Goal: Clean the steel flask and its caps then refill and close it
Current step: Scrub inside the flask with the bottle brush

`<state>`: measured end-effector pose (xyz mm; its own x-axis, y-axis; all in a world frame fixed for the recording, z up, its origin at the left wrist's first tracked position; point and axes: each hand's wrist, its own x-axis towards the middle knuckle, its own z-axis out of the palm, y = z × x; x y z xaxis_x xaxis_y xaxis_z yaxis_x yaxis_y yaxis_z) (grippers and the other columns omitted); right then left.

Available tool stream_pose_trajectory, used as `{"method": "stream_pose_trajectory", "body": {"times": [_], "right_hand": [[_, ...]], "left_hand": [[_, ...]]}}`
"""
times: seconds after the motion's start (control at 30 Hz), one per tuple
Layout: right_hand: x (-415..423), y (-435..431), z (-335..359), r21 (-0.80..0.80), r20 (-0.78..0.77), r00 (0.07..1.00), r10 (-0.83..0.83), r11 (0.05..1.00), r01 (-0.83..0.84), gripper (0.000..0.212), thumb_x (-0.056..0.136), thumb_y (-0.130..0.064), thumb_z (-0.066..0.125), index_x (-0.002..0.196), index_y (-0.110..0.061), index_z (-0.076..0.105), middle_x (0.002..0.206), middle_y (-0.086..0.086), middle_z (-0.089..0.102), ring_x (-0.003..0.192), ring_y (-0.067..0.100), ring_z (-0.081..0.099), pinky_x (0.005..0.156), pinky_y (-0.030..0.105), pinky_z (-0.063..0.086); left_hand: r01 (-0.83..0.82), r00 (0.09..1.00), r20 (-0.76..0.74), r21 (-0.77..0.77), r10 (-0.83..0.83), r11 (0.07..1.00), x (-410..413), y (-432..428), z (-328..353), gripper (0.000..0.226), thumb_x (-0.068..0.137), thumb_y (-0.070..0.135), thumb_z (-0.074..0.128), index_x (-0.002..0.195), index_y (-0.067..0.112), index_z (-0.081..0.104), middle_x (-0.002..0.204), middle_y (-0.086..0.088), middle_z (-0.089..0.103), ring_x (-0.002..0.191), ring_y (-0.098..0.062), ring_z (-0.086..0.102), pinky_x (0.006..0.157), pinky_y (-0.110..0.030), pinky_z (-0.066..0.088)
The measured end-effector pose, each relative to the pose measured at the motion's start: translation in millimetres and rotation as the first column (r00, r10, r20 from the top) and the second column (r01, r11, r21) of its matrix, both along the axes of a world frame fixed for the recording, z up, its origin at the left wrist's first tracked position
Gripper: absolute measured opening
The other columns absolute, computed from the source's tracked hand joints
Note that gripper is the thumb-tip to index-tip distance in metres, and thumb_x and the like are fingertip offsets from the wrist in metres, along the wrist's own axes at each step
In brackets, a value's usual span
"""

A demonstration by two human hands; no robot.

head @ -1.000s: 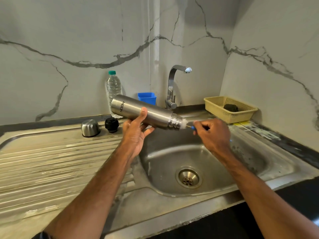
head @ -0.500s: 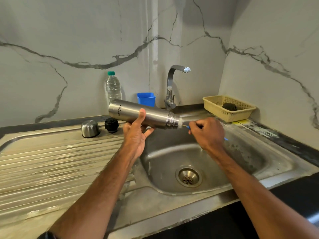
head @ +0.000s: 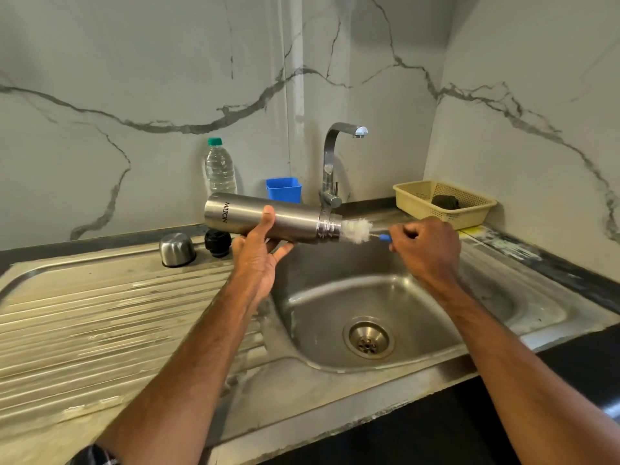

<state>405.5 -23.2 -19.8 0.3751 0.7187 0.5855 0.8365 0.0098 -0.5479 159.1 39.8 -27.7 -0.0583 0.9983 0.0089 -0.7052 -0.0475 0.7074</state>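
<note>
My left hand (head: 260, 255) grips the steel flask (head: 292, 219), held nearly level above the sink basin (head: 335, 297) with its open mouth to the right. A bottle brush (head: 357, 229) with white bristles and a blue handle sticks out of that mouth, its bristles mostly outside. My right hand (head: 424, 246) grips the brush handle just right of the flask. The steel outer cap (head: 176, 249) and the black inner cap (head: 217, 242) stand on the drainboard behind my left hand.
A tap (head: 332, 162) rises behind the basin, with no water running. Against the wall stand a plastic water bottle (head: 219, 169) and a blue cup (head: 283, 188). At the back right, a yellow basket (head: 419, 196) holds a dark scrubber (head: 444, 201).
My right hand has pulled the brush to the right, so the white bristles now show outside the flask mouth. The flask stays in my left hand, slightly more level.
</note>
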Motion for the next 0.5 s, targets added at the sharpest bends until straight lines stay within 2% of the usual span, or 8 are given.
{"method": "stream_pose_trajectory", "body": {"times": [0.07,0.13,0.2,0.37,0.5], "right_hand": [[-5,-1,-1,0.004,0.002,0.999,-0.05,0.999,0.05,0.037,0.094,-0.031,0.065,0.059,-0.02,0.063,0.045,-0.008,0.049,0.039,0.006,0.037,0.046,0.019,0.026],[-20,-2,-6,0.023,0.022,1.0,-0.02,1.0,0.019,0.043,0.095,-0.03,0.063,0.054,-0.024,0.052,0.044,-0.01,0.044,0.038,0.007,0.036,0.047,0.02,0.03],[-24,-5,-8,0.037,0.063,0.998,0.024,0.999,-0.026,0.043,0.095,-0.03,0.062,0.054,-0.025,0.051,0.044,-0.011,0.043,0.038,0.007,0.035,0.048,0.021,0.031],[0,-9,0,0.056,0.03,0.997,-0.064,0.996,0.062,0.038,0.095,-0.029,0.065,0.058,-0.024,0.056,0.043,-0.012,0.039,0.037,0.003,0.032,0.044,0.019,0.022],[-26,-5,-8,0.059,0.093,0.996,0.0,0.998,-0.006,0.038,0.096,-0.029,0.064,0.059,-0.024,0.057,0.046,-0.006,0.05,0.039,0.008,0.041,0.044,0.022,0.039]], "left_hand": [[0.005,1.0,-0.009,-0.022,-0.006,1.0,4,-6,1,0.074,0.079,0.019,0.081,0.14,0.005,0.041,0.135,-0.017,0.062,0.12,-0.031,0.065,0.081,-0.053,0.061],[0.042,0.998,-0.041,-0.028,-0.044,0.999,14,-10,1,0.065,0.085,0.018,0.078,0.139,0.005,0.043,0.132,-0.016,0.065,0.12,-0.031,0.065,0.074,-0.046,0.064],[0.063,0.997,-0.051,-0.016,-0.063,0.998,18,-12,2,0.062,0.087,0.017,0.076,0.138,0.004,0.045,0.13,-0.016,0.066,0.119,-0.031,0.065,0.071,-0.045,0.064],[0.004,1.0,0.007,-0.042,-0.003,0.999,6,-7,3,0.063,0.088,0.016,0.077,0.139,0.005,0.043,0.132,-0.017,0.064,0.119,-0.031,0.065,0.073,-0.05,0.064],[0.06,0.998,-0.029,-0.054,-0.062,0.997,17,-14,0,0.061,0.088,0.02,0.075,0.139,0.006,0.045,0.129,-0.016,0.066,0.116,-0.03,0.066,0.068,-0.044,0.064]]}}
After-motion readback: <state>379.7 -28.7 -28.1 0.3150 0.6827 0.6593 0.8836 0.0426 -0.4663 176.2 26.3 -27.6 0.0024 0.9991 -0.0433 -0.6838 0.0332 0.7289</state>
